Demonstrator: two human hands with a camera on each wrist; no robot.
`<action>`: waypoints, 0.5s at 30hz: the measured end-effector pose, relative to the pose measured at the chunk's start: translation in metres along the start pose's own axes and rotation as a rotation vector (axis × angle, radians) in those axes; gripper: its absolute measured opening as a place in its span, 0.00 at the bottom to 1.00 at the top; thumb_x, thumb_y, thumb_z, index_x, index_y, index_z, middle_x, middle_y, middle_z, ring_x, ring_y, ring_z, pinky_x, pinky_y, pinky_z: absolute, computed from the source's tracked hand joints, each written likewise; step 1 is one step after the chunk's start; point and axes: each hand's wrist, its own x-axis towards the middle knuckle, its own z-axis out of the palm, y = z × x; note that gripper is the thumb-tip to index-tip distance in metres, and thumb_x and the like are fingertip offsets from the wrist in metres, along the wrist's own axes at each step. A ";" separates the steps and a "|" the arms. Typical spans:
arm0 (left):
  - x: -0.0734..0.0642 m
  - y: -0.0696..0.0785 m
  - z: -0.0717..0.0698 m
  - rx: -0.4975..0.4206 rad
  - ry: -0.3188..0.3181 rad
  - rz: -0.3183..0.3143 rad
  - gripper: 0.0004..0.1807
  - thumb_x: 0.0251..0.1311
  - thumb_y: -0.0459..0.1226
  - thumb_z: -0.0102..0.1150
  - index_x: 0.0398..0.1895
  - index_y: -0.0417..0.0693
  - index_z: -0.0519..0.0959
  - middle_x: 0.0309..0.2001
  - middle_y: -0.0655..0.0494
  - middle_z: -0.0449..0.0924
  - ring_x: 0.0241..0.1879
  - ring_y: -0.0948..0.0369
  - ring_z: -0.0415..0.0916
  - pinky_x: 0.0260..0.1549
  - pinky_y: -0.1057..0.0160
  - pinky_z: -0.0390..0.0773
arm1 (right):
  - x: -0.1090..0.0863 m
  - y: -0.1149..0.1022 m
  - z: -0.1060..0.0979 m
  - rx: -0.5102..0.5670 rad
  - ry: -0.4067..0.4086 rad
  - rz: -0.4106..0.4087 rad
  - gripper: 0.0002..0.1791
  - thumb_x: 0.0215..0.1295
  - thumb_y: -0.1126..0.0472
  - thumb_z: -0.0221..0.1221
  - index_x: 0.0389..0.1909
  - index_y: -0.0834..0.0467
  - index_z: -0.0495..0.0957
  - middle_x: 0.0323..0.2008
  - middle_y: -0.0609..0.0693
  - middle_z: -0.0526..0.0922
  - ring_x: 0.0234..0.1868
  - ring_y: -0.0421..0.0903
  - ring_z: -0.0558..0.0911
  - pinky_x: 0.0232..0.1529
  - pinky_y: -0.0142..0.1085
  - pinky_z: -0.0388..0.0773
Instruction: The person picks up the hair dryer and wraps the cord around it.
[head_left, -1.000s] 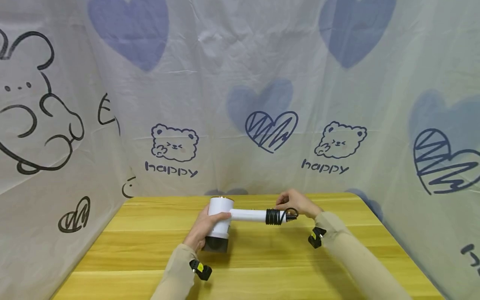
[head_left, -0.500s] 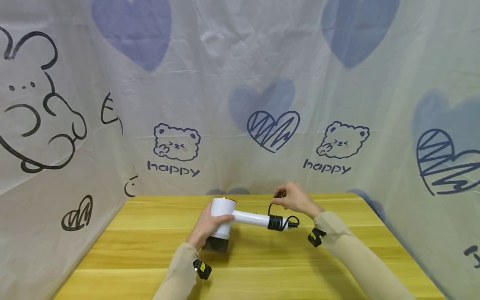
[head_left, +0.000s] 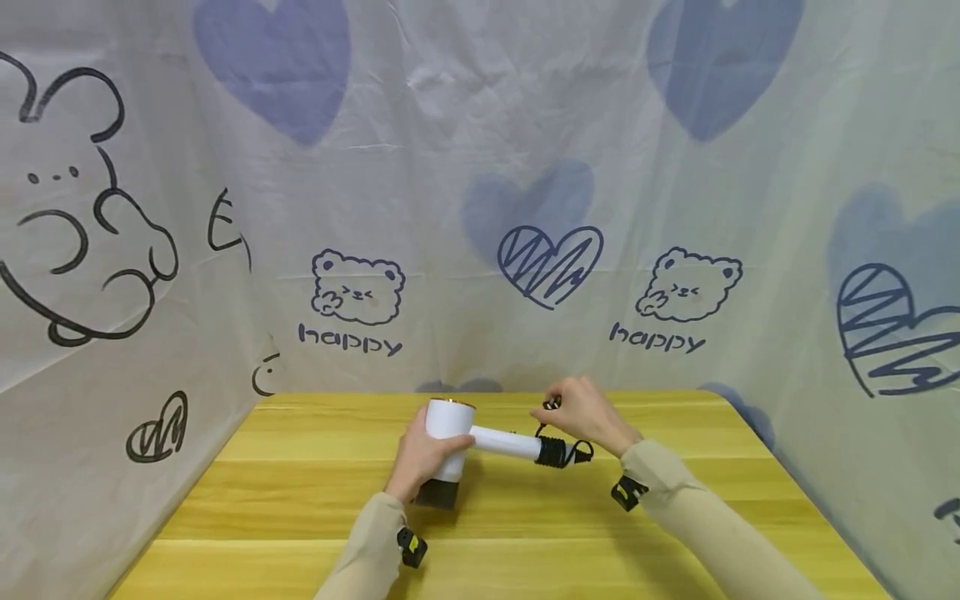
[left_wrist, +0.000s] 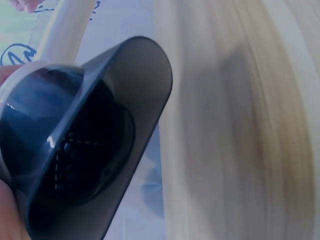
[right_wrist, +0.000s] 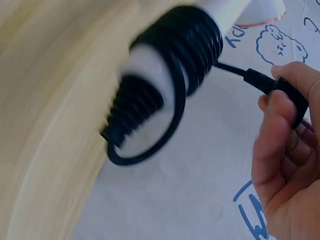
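Observation:
My left hand (head_left: 422, 454) grips the white body of a hair dryer (head_left: 450, 419), thumb across its front. The dryer's handle points right, and its dark see-through nozzle (left_wrist: 145, 75) faces the camera in the left wrist view. Black power cord (right_wrist: 185, 40) is wound in several turns round the handle's end, with a loose loop by the ribbed cord sleeve (right_wrist: 132, 110). Above the handle, my right hand (head_left: 588, 414) pinches the black plug (right_wrist: 292, 100) between thumb and fingers. A short stretch of cord runs from the plug to the coil.
A yellow wood-grain table (head_left: 300, 483) lies under both hands. Behind it and at the sides hangs a pale cloth (head_left: 442, 192) printed with hearts and bears.
My right hand first rose, drawing the plug and a piece of cord up from the handle, then sank slightly. The handle's end has tipped a little downward in the head view.

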 end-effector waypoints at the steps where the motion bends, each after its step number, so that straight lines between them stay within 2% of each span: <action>1: 0.000 0.001 0.001 0.010 0.015 0.002 0.44 0.40 0.47 0.78 0.62 0.48 0.68 0.45 0.46 0.79 0.37 0.53 0.78 0.31 0.59 0.81 | -0.001 0.000 0.001 -0.006 0.009 0.002 0.16 0.59 0.51 0.66 0.16 0.50 0.76 0.11 0.41 0.70 0.11 0.35 0.62 0.12 0.25 0.57; 5: 0.001 0.005 0.003 0.056 0.074 0.009 0.45 0.40 0.49 0.77 0.63 0.49 0.68 0.46 0.47 0.79 0.38 0.53 0.78 0.31 0.61 0.80 | -0.002 -0.001 0.005 -0.056 0.045 0.018 0.21 0.60 0.51 0.64 0.14 0.49 0.65 0.11 0.40 0.63 0.12 0.35 0.60 0.14 0.26 0.56; 8: 0.000 0.006 0.003 0.065 0.107 0.000 0.45 0.40 0.49 0.77 0.63 0.49 0.68 0.46 0.46 0.79 0.38 0.53 0.78 0.32 0.60 0.79 | -0.005 -0.004 0.007 -0.086 0.045 0.033 0.22 0.62 0.51 0.62 0.17 0.50 0.60 0.13 0.42 0.58 0.14 0.36 0.59 0.15 0.27 0.55; 11: -0.002 0.006 0.004 0.049 0.131 -0.019 0.44 0.40 0.49 0.77 0.62 0.49 0.68 0.46 0.46 0.79 0.39 0.52 0.78 0.31 0.61 0.79 | -0.009 -0.007 0.009 -0.097 0.050 0.056 0.19 0.64 0.53 0.60 0.19 0.51 0.62 0.14 0.42 0.60 0.15 0.37 0.61 0.16 0.28 0.56; 15: -0.003 0.008 0.006 0.011 0.170 -0.042 0.42 0.39 0.51 0.78 0.59 0.50 0.69 0.45 0.47 0.80 0.39 0.52 0.78 0.32 0.60 0.79 | -0.014 -0.012 0.015 -0.092 0.072 0.074 0.11 0.65 0.55 0.58 0.24 0.52 0.70 0.17 0.44 0.70 0.16 0.39 0.66 0.16 0.31 0.61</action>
